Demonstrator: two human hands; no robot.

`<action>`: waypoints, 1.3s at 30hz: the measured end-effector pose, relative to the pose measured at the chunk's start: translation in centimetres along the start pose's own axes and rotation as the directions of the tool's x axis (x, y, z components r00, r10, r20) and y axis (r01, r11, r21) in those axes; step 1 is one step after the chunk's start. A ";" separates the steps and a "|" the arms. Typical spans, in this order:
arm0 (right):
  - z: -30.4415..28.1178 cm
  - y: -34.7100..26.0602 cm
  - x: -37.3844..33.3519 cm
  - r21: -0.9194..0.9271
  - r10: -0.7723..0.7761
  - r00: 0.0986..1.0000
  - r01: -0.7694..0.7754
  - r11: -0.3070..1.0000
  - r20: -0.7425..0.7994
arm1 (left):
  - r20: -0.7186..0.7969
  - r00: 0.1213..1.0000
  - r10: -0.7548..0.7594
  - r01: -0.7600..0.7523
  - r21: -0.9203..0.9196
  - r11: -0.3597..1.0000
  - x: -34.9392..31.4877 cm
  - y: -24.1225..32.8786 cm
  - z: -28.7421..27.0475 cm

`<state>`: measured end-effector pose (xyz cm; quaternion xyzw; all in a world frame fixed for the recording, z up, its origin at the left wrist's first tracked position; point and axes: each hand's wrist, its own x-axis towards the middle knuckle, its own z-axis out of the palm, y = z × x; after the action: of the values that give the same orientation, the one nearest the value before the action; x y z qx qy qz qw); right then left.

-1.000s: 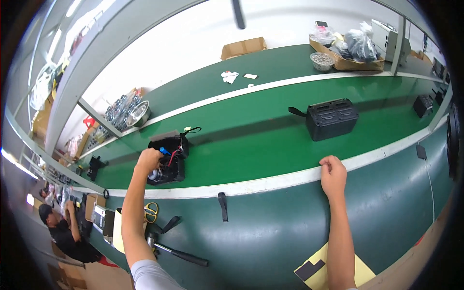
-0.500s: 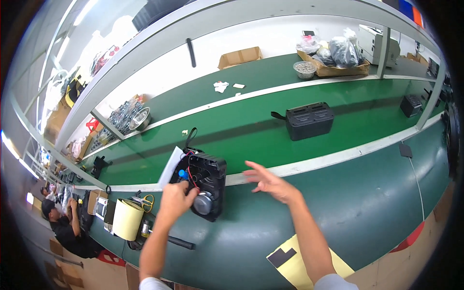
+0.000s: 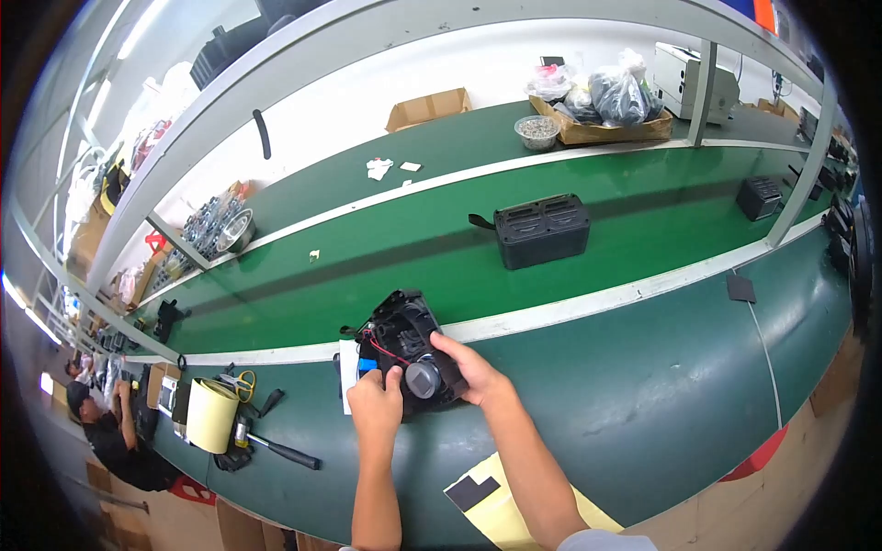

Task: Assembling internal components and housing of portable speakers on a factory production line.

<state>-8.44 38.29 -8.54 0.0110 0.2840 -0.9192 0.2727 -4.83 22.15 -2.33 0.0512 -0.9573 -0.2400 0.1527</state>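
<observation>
My two hands hold an opened black speaker housing, tilted with its inside facing me. A round grey speaker driver sits in its lower part, with red wires running above. My left hand is closed on the left side, thumb up, beside a small blue part; its fingertips are partly hidden. A white flat piece shows at that side; whether it is attached, I cannot tell. My right hand grips the right edge, thumb on the rim and fingers behind it.
A closed black speaker stands on the green belt beyond the white rail. To the left are a yellow roll, scissors and a hammer. A yellow sheet lies near my right forearm. A co-worker sits far left.
My right hand, apart and open before, now grips the housing's right edge. The housing has turned and tilted, and its strap no longer stands up. The view has shifted right.
</observation>
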 end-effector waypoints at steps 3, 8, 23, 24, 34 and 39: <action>-0.8 -1.5 -1.0 0.016 -0.067 0.993 0.069 0.998 -0.094 | -0.055 0.998 -0.013 0.002 -0.196 0.981 -0.9 0.8 0.5; -0.3 -2.9 -2.2 -0.003 -0.090 0.976 0.091 0.996 -0.199 | 0.017 0.999 0.044 -0.037 -0.292 0.956 -3.0 2.8 0.5; -0.4 -5.9 -4.3 -0.249 -0.265 0.919 0.195 0.949 -0.293 | 0.200 0.975 -0.094 0.216 -0.779 0.589 -5.2 -0.8 -1.7; 0.1 -6.3 -5.0 -0.299 -0.266 0.911 0.171 0.939 -0.315 | 0.076 0.997 -0.028 0.074 -0.711 0.700 -4.5 -2.2 -1.3; 3.8 -6.8 -6.5 -0.457 -0.293 0.927 0.162 0.875 -0.232 | -0.265 0.821 0.505 -0.570 -0.345 0.746 3.7 -0.2 2.4; 6.7 -6.4 -6.5 -0.520 -0.276 0.937 0.129 0.844 -0.215 | -0.098 0.827 0.554 -0.562 -0.172 0.809 3.9 -0.1 2.8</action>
<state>-5.29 42.37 1.48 0.0406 0.5469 -0.8271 0.1233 -9.44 22.64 -3.63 -0.2422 -0.8986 -0.2754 0.2410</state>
